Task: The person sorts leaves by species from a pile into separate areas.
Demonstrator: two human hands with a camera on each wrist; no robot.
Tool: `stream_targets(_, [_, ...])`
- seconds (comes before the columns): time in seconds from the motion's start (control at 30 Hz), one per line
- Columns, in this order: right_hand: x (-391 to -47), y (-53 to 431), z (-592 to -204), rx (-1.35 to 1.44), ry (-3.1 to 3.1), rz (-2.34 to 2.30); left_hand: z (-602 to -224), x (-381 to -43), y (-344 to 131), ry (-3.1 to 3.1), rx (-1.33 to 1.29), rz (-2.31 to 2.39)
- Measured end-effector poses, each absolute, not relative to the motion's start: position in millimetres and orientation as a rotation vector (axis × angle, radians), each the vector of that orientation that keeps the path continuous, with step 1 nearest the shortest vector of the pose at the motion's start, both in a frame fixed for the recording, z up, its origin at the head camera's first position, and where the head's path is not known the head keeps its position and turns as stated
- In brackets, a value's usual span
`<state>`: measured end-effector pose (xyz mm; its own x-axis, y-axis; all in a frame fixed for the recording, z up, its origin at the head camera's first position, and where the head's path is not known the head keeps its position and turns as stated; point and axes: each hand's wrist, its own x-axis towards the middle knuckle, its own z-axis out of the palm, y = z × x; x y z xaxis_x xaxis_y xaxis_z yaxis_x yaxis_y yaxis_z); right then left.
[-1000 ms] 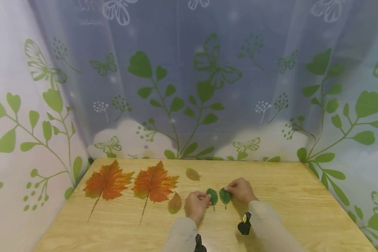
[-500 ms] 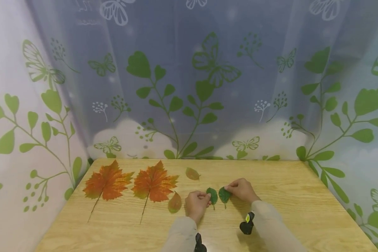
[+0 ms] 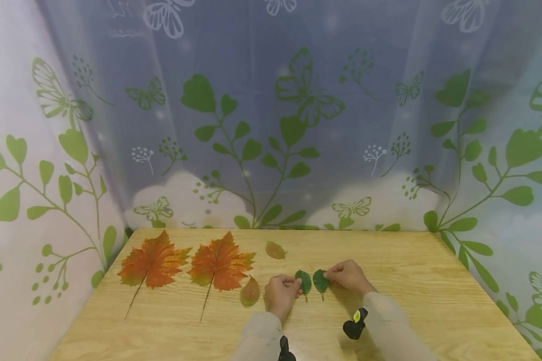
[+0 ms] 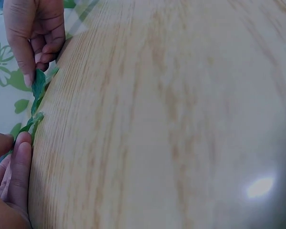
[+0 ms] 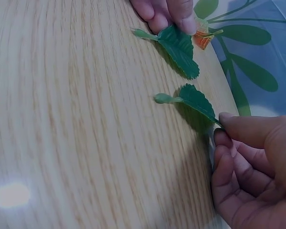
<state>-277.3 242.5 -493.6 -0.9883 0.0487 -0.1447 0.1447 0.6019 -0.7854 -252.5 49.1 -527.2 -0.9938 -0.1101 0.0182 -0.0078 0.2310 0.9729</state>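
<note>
Two small green leaves with toothed edges lie side by side over the tabletop, their short stems toward the person. My left hand [image 3: 281, 295] pinches the edge of the left green leaf [image 3: 304, 282] between thumb and fingers. On the other side, my right hand [image 3: 350, 276] pinches the right green leaf [image 3: 319, 281] by its upper edge. In the right wrist view, the right hand [image 5: 257, 162] has thumb and forefinger on the rim of its leaf [image 5: 196, 101], which is raised at a tilt. A narrow gap separates the two leaves.
Two orange maple leaves with long stems, one at far left [image 3: 153, 260] and one nearer [image 3: 220, 261], lie on the wooden table [image 3: 162, 336]. Two small brownish leaves, one behind [image 3: 275, 249] and one beside the left hand [image 3: 250, 292], lie there too. A printed curtain [image 3: 262, 165] hangs behind.
The right hand has shifted slightly, its fingers now at the outer upper edge of its leaf, and that leaf has moved a little left. The left hand stays in place.
</note>
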Motion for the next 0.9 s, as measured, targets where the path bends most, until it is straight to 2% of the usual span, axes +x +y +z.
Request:
stream_targets(0.3, [-277,243,-497,0.173,2.701,-1.380,-526,-255,46,-2.448,0.081,-1.922])
stream_targets(0.47, [-276,246,-500,0.177,2.703,-1.385,-509,-253,35,-2.574,-0.075,-1.801])
stream_targets(0.63, [-274,246,-498,0.167,2.693,-1.407,-480,-255,7,-2.657,-0.213,-1.693])
stream_targets(0.9, [-274,244,-499,0.184,2.681,-1.426,-464,-260,-55,-2.621,-0.181,-1.522])
